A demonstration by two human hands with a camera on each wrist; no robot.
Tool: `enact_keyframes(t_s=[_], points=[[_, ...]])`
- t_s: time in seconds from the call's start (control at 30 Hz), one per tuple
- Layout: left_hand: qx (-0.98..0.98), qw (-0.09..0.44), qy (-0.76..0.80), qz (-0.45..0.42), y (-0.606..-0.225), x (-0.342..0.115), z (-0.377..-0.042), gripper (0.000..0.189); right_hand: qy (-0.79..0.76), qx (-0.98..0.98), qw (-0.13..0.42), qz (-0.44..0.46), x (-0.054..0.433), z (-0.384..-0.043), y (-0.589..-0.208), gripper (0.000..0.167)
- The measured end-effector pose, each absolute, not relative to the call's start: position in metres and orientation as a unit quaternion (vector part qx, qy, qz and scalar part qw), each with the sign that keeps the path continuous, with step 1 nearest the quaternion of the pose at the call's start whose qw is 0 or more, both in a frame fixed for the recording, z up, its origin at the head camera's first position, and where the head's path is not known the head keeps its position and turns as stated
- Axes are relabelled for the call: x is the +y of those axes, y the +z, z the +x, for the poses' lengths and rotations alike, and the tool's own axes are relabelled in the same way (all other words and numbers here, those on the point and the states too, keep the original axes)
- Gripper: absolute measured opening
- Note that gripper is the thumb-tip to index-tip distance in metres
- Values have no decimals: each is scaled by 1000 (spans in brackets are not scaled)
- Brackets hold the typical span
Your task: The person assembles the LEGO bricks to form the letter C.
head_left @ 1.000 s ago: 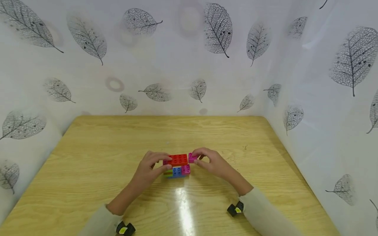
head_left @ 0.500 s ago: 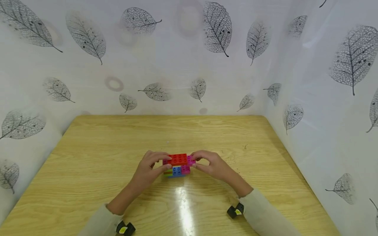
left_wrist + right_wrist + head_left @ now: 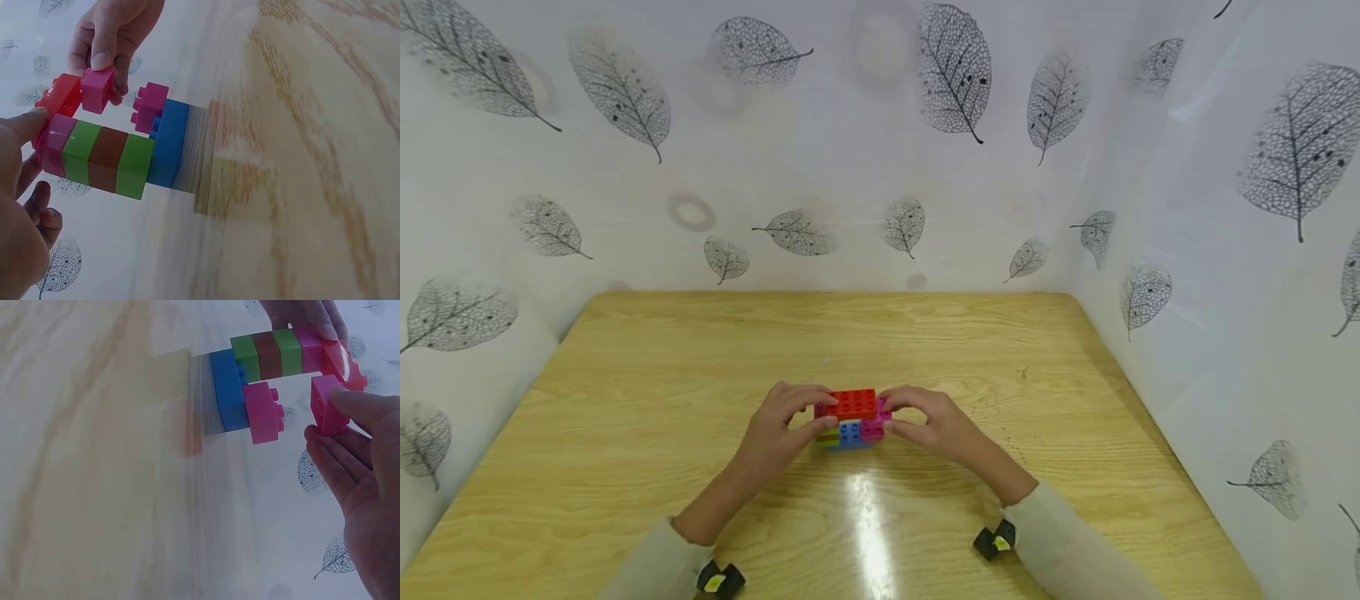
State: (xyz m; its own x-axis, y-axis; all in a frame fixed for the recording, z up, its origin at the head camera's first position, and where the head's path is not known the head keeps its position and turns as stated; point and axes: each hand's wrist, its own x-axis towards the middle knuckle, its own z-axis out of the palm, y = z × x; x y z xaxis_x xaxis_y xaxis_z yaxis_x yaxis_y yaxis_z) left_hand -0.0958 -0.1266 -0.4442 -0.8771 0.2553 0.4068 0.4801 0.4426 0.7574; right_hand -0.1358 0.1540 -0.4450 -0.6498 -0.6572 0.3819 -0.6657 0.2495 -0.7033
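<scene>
My left hand (image 3: 786, 425) grips the top of a toy building brick structure, where a red brick (image 3: 857, 402) lies across a pink brick. Below that pink brick the column is green, brown (image 3: 107, 161) and green, standing on one end of a blue brick (image 3: 228, 394). A second pink brick (image 3: 262, 412) sits on the blue brick's other end, studs up. My right hand (image 3: 931, 421) pinches a third pink brick (image 3: 97, 90) between thumb and fingers. This one is right at the red brick's free end, above the pink brick on the base with a gap between them.
The structure stands on a wood-grain table (image 3: 685, 350), which shines with a light reflection in front. White leaf-print sheeting (image 3: 850, 150) surrounds the back and sides. Black wrist devices (image 3: 996, 538) show at both sleeves.
My right hand has moved slightly left with its pink brick, from beside the red brick to close against its end. The left hand keeps its grip in the same place.
</scene>
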Motion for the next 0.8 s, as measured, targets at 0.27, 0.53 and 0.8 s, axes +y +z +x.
enact_keyframes(t_s=[0.27, 0.53, 0.8], points=[[-841, 149, -462, -239, -449, -127, -95, 25, 466, -782, -2, 413, 150, -133, -449, 16], [-843, 153, -459, -236, -448, -126, -95, 26, 479, -782, -2, 399, 148, -133, -450, 17], [-847, 180, -436, -244, -449, -125, -96, 26, 477, -769, 21, 426, 148, -136, -451, 22]])
